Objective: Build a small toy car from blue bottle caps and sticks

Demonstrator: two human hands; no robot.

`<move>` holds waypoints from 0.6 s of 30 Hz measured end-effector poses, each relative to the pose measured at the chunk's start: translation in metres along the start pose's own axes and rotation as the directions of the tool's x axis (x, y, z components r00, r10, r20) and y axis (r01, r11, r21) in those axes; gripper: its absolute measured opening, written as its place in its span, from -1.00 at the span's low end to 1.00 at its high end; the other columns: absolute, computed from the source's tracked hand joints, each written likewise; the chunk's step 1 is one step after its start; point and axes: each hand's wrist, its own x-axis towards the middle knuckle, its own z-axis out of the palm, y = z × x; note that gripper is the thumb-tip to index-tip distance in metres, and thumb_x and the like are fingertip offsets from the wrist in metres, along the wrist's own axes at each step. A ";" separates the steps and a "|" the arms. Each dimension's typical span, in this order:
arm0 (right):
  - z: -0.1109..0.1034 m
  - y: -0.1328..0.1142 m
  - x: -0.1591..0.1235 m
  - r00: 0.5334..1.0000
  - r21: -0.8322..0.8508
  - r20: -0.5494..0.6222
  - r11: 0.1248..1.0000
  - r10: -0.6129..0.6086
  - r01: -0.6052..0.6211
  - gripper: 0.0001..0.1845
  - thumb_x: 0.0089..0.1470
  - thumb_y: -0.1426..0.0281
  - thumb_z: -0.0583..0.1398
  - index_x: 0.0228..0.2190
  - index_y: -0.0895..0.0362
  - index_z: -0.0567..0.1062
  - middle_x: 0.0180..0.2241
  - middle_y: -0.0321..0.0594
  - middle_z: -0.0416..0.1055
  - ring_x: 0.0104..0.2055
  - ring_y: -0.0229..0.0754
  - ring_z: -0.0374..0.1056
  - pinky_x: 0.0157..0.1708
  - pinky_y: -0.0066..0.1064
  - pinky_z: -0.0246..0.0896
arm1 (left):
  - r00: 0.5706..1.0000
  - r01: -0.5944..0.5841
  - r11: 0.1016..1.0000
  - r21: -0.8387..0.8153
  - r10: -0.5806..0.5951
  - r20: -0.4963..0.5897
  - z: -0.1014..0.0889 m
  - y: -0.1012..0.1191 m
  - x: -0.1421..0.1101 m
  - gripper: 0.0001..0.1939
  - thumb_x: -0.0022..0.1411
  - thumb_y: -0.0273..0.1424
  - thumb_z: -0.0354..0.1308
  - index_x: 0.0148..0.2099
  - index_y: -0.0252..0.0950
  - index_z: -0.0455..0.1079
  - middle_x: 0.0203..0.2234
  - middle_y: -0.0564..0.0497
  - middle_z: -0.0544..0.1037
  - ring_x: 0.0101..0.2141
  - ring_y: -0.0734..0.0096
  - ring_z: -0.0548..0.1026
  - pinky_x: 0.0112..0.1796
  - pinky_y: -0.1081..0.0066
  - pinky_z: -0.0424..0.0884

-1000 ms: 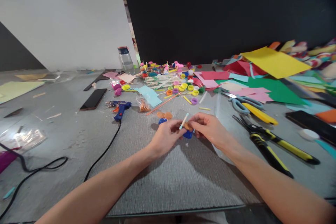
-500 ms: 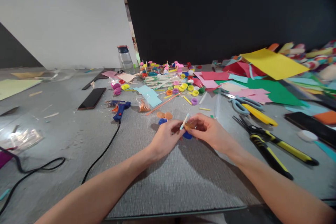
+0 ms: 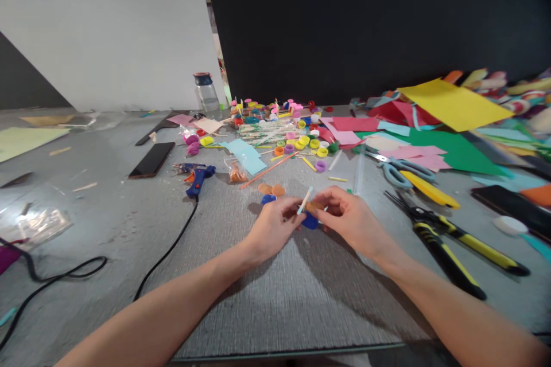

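My left hand (image 3: 279, 221) is closed, its thumb and fingers pinching a short pale stick with light-blue ends (image 3: 305, 200). My right hand (image 3: 344, 210) pinches an orange-brown disc (image 3: 315, 206). Just under the disc, between both hands, is a small blue piece (image 3: 310, 221); whether it is joined to the disc or stick I cannot tell, since fingers hide part of it. Behind my left hand, on the table, another blue piece (image 3: 268, 199) sits below two orange-brown discs (image 3: 271, 190).
A blue glue gun (image 3: 197, 180) with a black cord and a phone (image 3: 152, 160) lie to the left. Pliers (image 3: 424, 218), scissors (image 3: 398, 170) and a yellow cutter (image 3: 430, 189) lie right. Coloured caps (image 3: 303, 141), sticks and paper sheets (image 3: 456, 104) spread along the back.
The view has shifted slightly. My right fingers have opened a little around the orange-brown disc, and more of the blue piece shows. My left hand keeps its pinch on the stick.
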 end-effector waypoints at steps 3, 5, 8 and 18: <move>0.001 -0.001 -0.001 1.000 0.017 0.000 1.000 0.005 -0.005 -0.72 0.09 0.19 0.30 -0.26 0.09 0.43 -0.34 -0.23 0.52 -0.46 -0.22 0.38 -0.51 -0.37 0.25 | 1.000 -0.002 1.000 0.007 0.002 0.004 0.001 -0.001 0.000 -0.79 0.30 -0.42 0.12 -0.08 -0.30 0.53 -0.51 0.06 0.50 -0.52 0.51 0.39 -0.45 0.50 0.35; 0.002 -0.002 -0.001 1.000 0.013 -0.002 1.000 0.009 -0.009 -0.72 0.09 0.18 0.30 -0.26 0.09 0.44 -0.35 -0.23 0.52 -0.47 -0.22 0.37 -0.52 -0.37 0.24 | 1.000 -0.003 1.000 0.025 0.003 0.011 0.000 -0.002 0.000 -0.78 0.33 -0.38 0.11 -0.07 -0.31 0.53 -0.51 0.06 0.49 -0.53 0.52 0.37 -0.47 0.51 0.32; 0.004 -0.004 -0.001 1.000 -0.012 -0.014 1.000 -0.002 0.002 -0.72 0.09 0.18 0.29 -0.27 0.10 0.44 -0.36 -0.22 0.53 -0.46 -0.22 0.38 -0.50 -0.37 0.24 | 1.000 -0.006 0.998 0.057 0.005 0.013 0.000 -0.003 0.000 -0.75 0.34 -0.37 0.09 -0.04 -0.30 0.53 -0.51 0.07 0.47 -0.55 0.54 0.34 -0.49 0.52 0.28; 0.006 -0.006 -0.002 0.998 -0.045 -0.019 0.997 -0.065 0.064 -0.78 0.10 0.23 0.29 -0.26 0.09 0.46 -0.30 -0.18 0.57 -0.31 -0.13 0.48 -0.33 -0.29 0.34 | 1.000 -0.028 0.998 0.057 0.028 0.003 0.001 -0.003 -0.001 -0.73 0.33 -0.42 0.08 -0.01 -0.28 0.53 -0.48 0.04 0.50 -0.52 0.52 0.38 -0.45 0.51 0.31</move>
